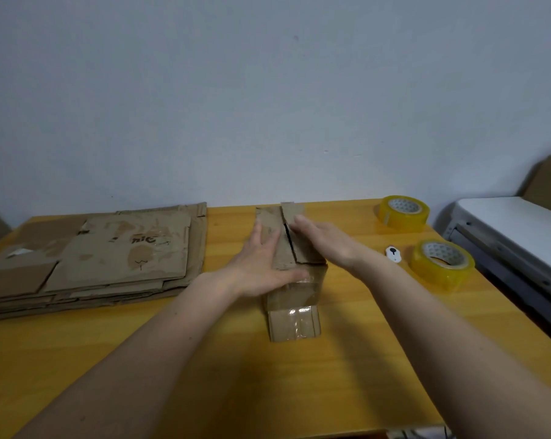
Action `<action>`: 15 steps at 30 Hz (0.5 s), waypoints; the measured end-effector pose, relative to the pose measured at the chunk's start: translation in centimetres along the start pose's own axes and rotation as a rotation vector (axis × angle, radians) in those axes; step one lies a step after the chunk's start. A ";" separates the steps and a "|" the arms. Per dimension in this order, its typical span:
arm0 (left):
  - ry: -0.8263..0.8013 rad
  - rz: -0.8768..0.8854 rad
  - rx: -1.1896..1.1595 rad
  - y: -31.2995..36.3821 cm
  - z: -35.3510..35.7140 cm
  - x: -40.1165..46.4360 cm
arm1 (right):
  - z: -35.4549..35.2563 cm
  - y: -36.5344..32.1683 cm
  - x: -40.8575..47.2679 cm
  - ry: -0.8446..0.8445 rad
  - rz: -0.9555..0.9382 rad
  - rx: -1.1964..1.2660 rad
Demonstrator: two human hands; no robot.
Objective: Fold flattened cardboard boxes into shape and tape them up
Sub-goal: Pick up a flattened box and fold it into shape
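A small brown cardboard box (294,299) stands in the middle of the yellow table (347,359), its two top flaps folded down with a dark seam between them. My left hand (261,267) lies flat on the left flap, thumb along the box's near top edge. My right hand (325,239) presses flat on the right flap. Old clear tape shines on the box's near side. Two rolls of yellow tape sit to the right: one at the back (402,213) and one nearer (442,264).
A stack of flattened cardboard boxes (93,261) covers the table's left side. A small white cutter (393,253) lies between the tape rolls. A white table (521,226) stands to the right, with another cardboard box (549,182) behind it. The wall is close behind.
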State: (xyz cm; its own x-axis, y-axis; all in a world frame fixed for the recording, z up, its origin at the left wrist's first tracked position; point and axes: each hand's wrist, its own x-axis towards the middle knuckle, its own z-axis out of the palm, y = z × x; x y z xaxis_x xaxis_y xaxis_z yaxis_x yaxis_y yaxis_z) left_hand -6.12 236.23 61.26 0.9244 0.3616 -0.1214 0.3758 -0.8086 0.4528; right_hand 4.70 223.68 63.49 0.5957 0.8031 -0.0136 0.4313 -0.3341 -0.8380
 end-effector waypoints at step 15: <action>0.179 -0.016 0.131 -2.4 -2.7 5.1 | 0.6 2.4 -0.6 -0.138 -0.041 -0.157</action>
State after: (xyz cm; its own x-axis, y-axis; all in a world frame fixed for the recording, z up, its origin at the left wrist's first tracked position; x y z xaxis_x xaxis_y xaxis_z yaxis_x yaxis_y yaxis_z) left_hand -2.53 241.30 61.95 0.8962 0.4423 0.0358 0.4067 -0.8510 0.3322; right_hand 4.93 222.66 61.15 0.4819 0.8738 -0.0651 0.5600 -0.3643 -0.7441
